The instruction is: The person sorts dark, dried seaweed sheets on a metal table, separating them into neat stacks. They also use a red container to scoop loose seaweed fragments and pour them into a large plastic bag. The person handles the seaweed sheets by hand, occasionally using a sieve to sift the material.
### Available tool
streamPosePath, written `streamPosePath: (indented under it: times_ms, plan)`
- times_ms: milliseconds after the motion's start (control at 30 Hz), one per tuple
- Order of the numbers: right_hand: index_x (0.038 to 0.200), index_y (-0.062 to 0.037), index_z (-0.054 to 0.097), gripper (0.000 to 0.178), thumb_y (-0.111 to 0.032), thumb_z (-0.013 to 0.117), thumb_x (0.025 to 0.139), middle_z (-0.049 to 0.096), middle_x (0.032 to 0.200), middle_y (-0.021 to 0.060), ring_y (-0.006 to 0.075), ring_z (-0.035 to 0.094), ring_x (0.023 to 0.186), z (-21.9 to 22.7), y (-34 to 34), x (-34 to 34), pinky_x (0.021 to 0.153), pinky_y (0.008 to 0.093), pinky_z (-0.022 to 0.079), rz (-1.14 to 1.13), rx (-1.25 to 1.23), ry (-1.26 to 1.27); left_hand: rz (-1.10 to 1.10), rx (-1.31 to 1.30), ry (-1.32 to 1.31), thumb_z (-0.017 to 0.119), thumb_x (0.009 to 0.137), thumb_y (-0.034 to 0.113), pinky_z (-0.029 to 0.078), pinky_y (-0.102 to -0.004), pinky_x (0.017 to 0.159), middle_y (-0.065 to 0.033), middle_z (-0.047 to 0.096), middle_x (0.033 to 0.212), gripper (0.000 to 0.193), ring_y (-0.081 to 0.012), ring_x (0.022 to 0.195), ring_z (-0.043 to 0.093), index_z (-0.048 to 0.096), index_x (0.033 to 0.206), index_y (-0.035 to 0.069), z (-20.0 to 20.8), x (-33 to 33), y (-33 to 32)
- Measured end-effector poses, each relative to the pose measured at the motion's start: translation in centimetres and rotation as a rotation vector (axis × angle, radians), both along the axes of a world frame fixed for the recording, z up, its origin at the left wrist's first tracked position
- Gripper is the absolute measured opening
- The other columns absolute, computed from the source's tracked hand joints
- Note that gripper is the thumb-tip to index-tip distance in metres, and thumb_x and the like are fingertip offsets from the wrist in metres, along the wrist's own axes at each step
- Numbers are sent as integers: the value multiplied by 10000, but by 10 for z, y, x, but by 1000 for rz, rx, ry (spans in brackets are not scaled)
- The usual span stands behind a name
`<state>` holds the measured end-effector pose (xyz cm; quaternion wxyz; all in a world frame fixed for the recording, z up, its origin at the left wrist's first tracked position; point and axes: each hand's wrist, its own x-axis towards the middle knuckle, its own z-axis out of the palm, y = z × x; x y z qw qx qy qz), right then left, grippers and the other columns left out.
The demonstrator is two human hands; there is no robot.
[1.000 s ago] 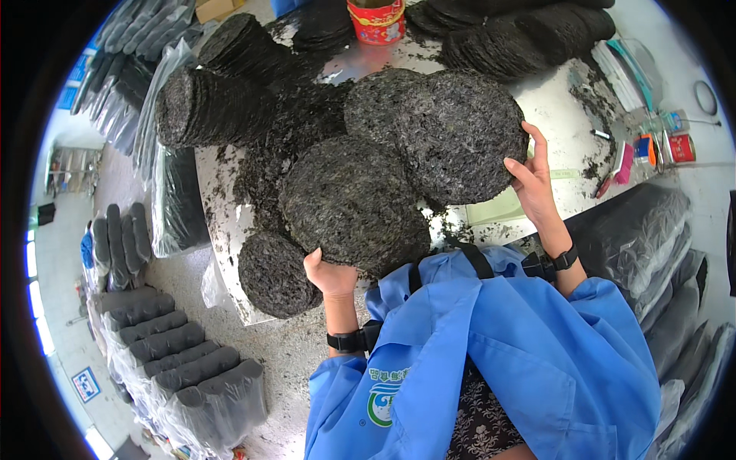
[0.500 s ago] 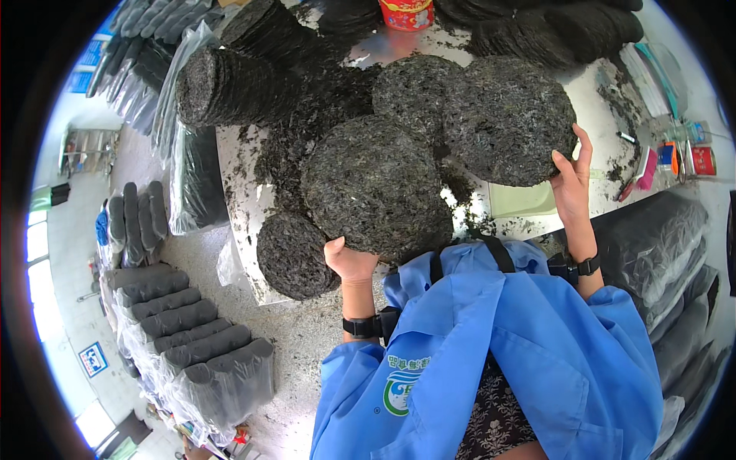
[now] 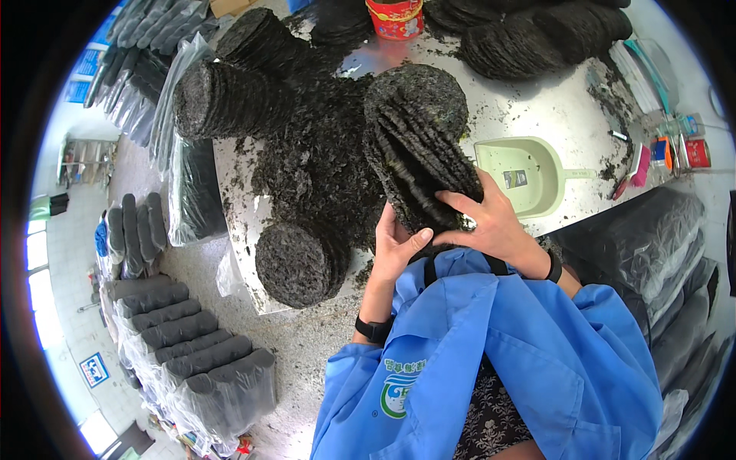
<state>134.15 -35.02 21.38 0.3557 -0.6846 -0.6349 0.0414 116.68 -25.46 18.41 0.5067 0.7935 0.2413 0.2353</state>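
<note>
Both my hands grip a tilted bunch of round, dark dried seaweed cakes (image 3: 418,180), several thick, whose edges fan apart toward me. My left hand (image 3: 395,249) closes on its lower left end, thumb in front and fingers partly hidden behind. Around its lower right edge, my right hand (image 3: 494,226) has its fingers and thumb bent. Another seaweed cake (image 3: 422,84) shows at the upper end of the bunch; whether it is part of it I cannot tell. A shorter stack of seaweed cakes (image 3: 295,264) stands by the near left table edge.
Loose seaweed (image 3: 314,161) is heaped left of my hands, with long stacks (image 3: 207,100) behind it. A pale green dustpan (image 3: 548,192) lies on the right, near a pink brush (image 3: 635,172). A red bucket (image 3: 395,19) stands at the back. Bagged stacks (image 3: 199,345) fill the floor left.
My hands have come together from two separate flat cakes onto one tilted bunch. The right-hand cake has left its spot, baring the dustpan. My right hand has moved left and nearer.
</note>
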Motion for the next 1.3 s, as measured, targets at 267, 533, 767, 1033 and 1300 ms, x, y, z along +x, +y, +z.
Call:
streamPosePath:
  times_ms: [267, 533, 767, 1033, 1300]
  plan:
    - [1159, 56, 521, 341, -96, 627, 872, 594, 1003, 60, 100, 543, 882, -19, -24, 66, 773, 266, 465, -298, 106, 911, 225, -637, -440, 597, 713, 87, 378, -446, 1003, -123, 529, 1253, 616, -299, 1161, 497, 437, 1306, 39, -71, -68, 20]
    - [1335, -33, 411, 470, -46, 560, 889, 530, 1251, 66, 162, 526, 1100, -31, -48, 93, 932, 308, 429, -326, 232, 1326, 280, -1353, -883, 592, 644, 200, 362, -498, 1024, -157, 518, 1284, 714, -365, 1178, 484, 434, 1320, 34, -51, -63, 30]
    - [1351, -47, 366, 534, -17, 591, 868, 451, 1292, 74, 108, 482, 1093, -23, -42, 86, 889, 263, 429, -359, 286, 1267, 262, -1364, -879, 599, 640, 166, 359, -509, 1024, -154, 514, 1286, 712, -368, 1184, 478, 432, 1320, 38, -51, -61, 30]
    - [1019, -38, 630, 171, -48, 587, 853, 596, 1100, 106, 210, 579, 959, -12, -34, 66, 913, 283, 393, -321, 73, 487, 262, -1053, -649, 684, 719, 24, 396, -418, 996, -113, 515, 1241, 678, -264, 1157, 497, 378, 1324, 34, -75, -40, 13]
    - [991, -126, 643, 500, -340, 844, 588, 521, 1162, 252, 400, 582, 999, 11, 0, 1, 862, 446, 482, -55, 53, -19, 20, -823, -506, 763, 727, 57, 363, -353, 1033, -96, 506, 1272, 728, -208, 1186, 483, 369, 1337, 6, -27, 13, 6]
